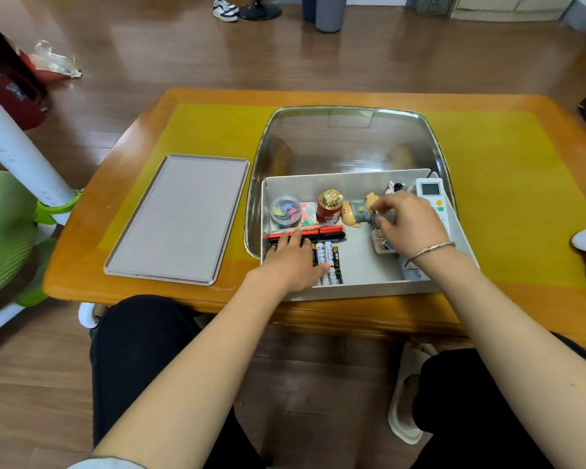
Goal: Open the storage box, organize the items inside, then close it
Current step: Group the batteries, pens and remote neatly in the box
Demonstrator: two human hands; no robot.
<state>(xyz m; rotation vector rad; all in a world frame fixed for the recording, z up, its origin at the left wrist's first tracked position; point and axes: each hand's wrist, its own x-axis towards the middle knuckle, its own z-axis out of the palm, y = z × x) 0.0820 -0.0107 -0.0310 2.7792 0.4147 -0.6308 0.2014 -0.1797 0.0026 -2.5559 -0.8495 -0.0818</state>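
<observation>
Already lidless, the storage box (349,292) sits on the tabletop (508,198), its lid (178,220) lying left of it. Inside, the left hand (290,262) lies flat, fingers straight, over the batteries (330,262), whose long axes point away from the person. The right hand (408,220), nearer the pig figurine (356,211), curls fingers beside it; what it grips I cannot tell

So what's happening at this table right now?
A person is sorting an open white storage box; its flat grey lid lies on the table beside it. The left hand rests on red and black pens and AA batteries. The right hand reaches toward a small bear figurine.
</observation>
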